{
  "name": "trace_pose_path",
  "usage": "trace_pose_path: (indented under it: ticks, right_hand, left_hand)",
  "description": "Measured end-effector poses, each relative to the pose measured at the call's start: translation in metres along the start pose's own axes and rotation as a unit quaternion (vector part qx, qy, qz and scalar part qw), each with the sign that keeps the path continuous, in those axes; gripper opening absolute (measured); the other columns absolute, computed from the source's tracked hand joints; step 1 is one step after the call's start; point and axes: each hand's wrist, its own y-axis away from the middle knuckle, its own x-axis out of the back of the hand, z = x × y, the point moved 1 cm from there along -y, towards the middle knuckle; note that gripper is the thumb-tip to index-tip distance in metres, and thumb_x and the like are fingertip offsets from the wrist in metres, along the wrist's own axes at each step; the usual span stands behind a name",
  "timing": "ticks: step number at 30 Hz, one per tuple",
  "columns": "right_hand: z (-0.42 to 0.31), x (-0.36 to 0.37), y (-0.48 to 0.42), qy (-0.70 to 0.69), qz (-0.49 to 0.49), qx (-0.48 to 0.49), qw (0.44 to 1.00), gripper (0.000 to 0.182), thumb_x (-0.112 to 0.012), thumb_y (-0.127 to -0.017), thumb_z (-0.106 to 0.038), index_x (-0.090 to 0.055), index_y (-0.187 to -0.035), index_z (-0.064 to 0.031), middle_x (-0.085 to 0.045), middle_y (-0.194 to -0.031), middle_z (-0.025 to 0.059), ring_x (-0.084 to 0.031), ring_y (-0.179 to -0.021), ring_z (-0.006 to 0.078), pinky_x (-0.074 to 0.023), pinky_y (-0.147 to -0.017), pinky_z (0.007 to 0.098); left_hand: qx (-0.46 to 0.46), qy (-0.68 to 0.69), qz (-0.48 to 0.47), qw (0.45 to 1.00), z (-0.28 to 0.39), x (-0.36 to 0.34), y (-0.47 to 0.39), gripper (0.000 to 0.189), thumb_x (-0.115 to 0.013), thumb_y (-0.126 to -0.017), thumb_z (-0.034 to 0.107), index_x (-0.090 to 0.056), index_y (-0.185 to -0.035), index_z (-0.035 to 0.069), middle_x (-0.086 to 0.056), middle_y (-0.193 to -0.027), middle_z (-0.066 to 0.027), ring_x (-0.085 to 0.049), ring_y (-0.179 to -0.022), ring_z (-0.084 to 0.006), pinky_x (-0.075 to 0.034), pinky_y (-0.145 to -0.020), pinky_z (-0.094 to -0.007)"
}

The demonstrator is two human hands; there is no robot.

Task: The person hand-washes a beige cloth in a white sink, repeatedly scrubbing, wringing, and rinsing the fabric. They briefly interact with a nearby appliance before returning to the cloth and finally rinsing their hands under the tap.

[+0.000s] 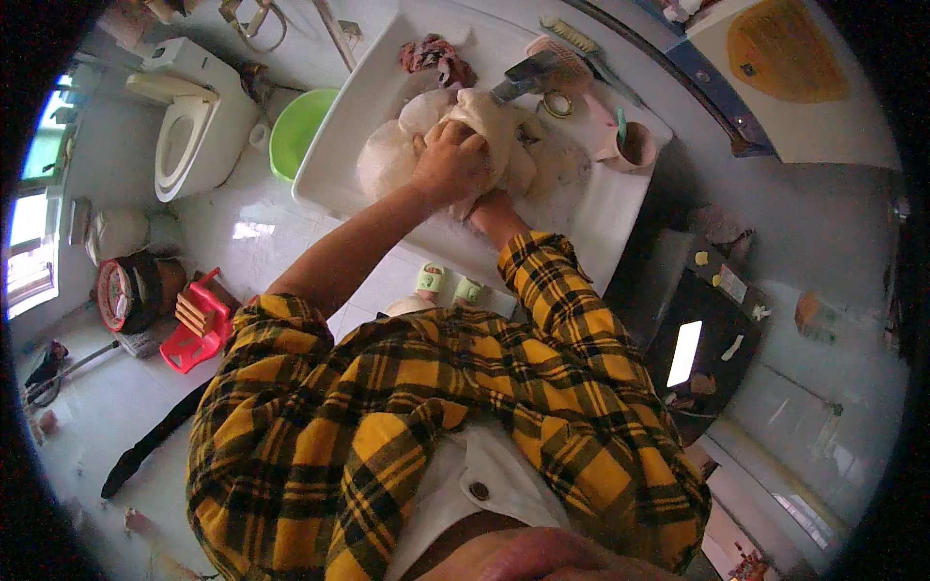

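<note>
A puffy cream-coloured cloth bundle (389,156) lies wet in a wide white sink (320,178). My left hand (454,163) presses on top of it, with its fingers curled into the fabric. Lower and slightly to the right, my right hand (495,214) grips a fold at the near side of the bundle, and most of its fingers are hidden by the cloth. Cloudy, sudsy water (563,171) shows to the right of the bundle. Just beyond the bundle a dark grey faucet (523,75) reaches over the sink.
A dark red patterned cloth (439,59) lies at the sink's far left. A pink mug (636,147) with a green-handled item stands at its right corner, near a scrub brush (570,35). Left are a green basin (301,131), a toilet (192,123) and a red plastic chair (196,327).
</note>
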Motion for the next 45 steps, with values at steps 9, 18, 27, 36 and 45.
trace_pose_path:
  ticks: [9, 18, 27, 36, 45]
  right_hand:
    - [0.021, -0.022, 0.011, -0.028, -0.222, -0.058, 0.973, 0.041, -0.059, -0.079, -0.033, -0.064, -0.109, -0.0066, -0.059, -0.116, 0.0173, -0.059, -0.104, 0.0339, -0.0434, -0.09, 0.049]
    - [0.023, -0.029, 0.02, -0.042, -0.24, -0.067, 0.968, 0.041, -0.059, -0.079, -0.033, -0.064, -0.109, -0.006, -0.06, -0.115, 0.0179, -0.059, -0.103, 0.0344, -0.0438, -0.089, 0.0484]
    - [0.023, -0.032, 0.021, -0.062, -0.244, -0.079, 0.965, 0.041, -0.059, -0.08, -0.033, -0.063, -0.109, -0.0054, -0.06, -0.114, 0.0185, -0.059, -0.102, 0.0348, -0.0441, -0.088, 0.0478]
    - [0.023, -0.032, 0.025, -0.077, -0.251, -0.084, 0.961, 0.041, -0.059, -0.08, -0.033, -0.063, -0.11, -0.0048, -0.06, -0.113, 0.019, -0.059, -0.101, 0.0352, -0.0445, -0.087, 0.0472]
    - [0.026, -0.03, 0.036, -0.088, -0.257, -0.092, 0.958, 0.041, -0.059, -0.08, -0.032, -0.062, -0.11, -0.0042, -0.06, -0.112, 0.0196, -0.059, -0.1, 0.0357, -0.0448, -0.087, 0.0466]
  left_hand:
    - [0.018, 0.047, -0.016, 0.999, -0.029, -0.053, 0.003, 0.048, -0.071, -0.069, 0.041, -0.065, -0.106, 0.01, -0.054, -0.115, -0.0196, -0.043, -0.113, -0.0403, -0.036, -0.097, -0.0488]
    - [0.083, 0.092, -0.06, 0.99, -0.036, -0.055, -0.007, 0.053, -0.068, -0.072, 0.036, -0.06, -0.114, 0.005, -0.057, -0.116, -0.0194, -0.051, -0.111, -0.0356, -0.039, -0.096, -0.0429]
    - [0.083, 0.12, -0.063, 0.987, -0.058, -0.092, -0.002, 0.046, -0.064, -0.076, 0.027, -0.059, -0.113, 0.0, -0.061, -0.111, -0.019, -0.059, -0.103, -0.0325, -0.044, -0.092, -0.04]
    - [0.021, -0.022, -0.273, 0.961, -0.071, -0.113, 0.0, 0.02, -0.055, -0.077, 0.014, -0.068, -0.087, 0.002, -0.067, -0.09, -0.0186, -0.065, -0.086, -0.0312, -0.051, -0.079, -0.0404]
    - [0.016, -0.014, -0.262, 0.965, -0.079, -0.127, -0.003, 0.028, -0.05, -0.081, 0.015, -0.06, -0.105, 0.003, -0.061, -0.107, -0.0186, -0.059, -0.1, -0.0341, -0.047, -0.087, -0.0424]
